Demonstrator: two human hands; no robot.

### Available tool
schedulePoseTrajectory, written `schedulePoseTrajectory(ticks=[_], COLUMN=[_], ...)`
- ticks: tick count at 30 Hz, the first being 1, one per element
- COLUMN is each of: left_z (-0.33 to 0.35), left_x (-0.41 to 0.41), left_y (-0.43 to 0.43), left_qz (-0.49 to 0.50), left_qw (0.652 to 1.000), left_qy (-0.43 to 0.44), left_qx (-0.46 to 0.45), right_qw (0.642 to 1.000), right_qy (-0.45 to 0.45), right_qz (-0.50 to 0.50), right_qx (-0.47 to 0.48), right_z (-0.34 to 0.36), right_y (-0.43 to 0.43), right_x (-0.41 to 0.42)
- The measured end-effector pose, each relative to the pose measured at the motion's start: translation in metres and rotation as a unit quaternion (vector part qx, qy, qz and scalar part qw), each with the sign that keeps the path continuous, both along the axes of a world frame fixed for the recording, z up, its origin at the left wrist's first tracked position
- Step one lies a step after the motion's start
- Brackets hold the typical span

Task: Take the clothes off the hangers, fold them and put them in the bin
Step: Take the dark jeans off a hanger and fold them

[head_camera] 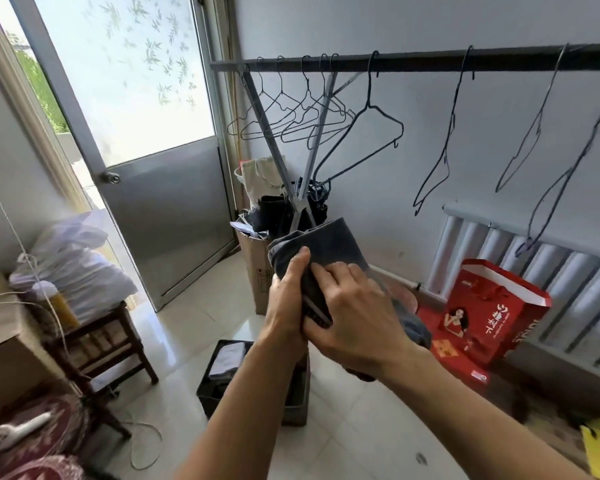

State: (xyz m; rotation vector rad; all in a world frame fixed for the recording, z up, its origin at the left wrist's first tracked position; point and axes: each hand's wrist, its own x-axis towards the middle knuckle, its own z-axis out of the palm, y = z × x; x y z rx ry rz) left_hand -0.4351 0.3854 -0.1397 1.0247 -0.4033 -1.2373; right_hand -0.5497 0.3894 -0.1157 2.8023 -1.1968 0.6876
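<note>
Head view: both hands were raised mid-frame, above the bin (205,403).
- The left hand (286,306) gripped the dark grey garment (329,242), thumb over its front edge.
- The right hand (355,320) held the same garment, fingers bent over the fold. Loose cloth hung down past the wrist.
- The garment was off the hangers (364,133), in the air over the bin.
- The bin sat on the white tiled floor (187,327) under the forearms, with folded clothes inside.
- The rail (413,61) ran along the grey wall, carrying bare wire hangers.
- A stuffed cardboard box (257,271) stood behind the hands, at the rail's crossed legs.
- A red paper bag (492,317) stood near the radiator (568,271), on the right.
- The door (167,188), with a frosted pane, stood open on the left.
- A wooden stool (111,344) near the door carried white bags (77,268).
</note>
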Motion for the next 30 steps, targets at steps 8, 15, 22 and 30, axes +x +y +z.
schedulePoseTrajectory(ticks=[8,15,22,30], left_z=[-0.024,-0.045,-0.061,-0.087], left_x=[0.060,0.131,0.205,0.254], left_y=[0.005,-0.013,-0.040,-0.085], left_qz=[-0.070,-0.075,-0.086,-0.084], left_qw=[0.995,0.991,0.987,0.986], left_qy=[0.061,0.107,0.134,0.142], left_qx=[-0.027,-0.014,-0.022,0.018], right_qw=[0.980,0.915,0.650,0.574], right_qy=[-0.161,-0.232,-0.381,-0.418], right_qz=[-0.056,-0.164,-0.019,-0.016], right_qx=[0.102,0.287,0.657,0.703], right_z=[-0.008,-0.016,-0.041,-0.082], right_y=[-0.047,-0.098,-0.126,-0.167], right_x=[0.027,0.078,0.143,0.183])
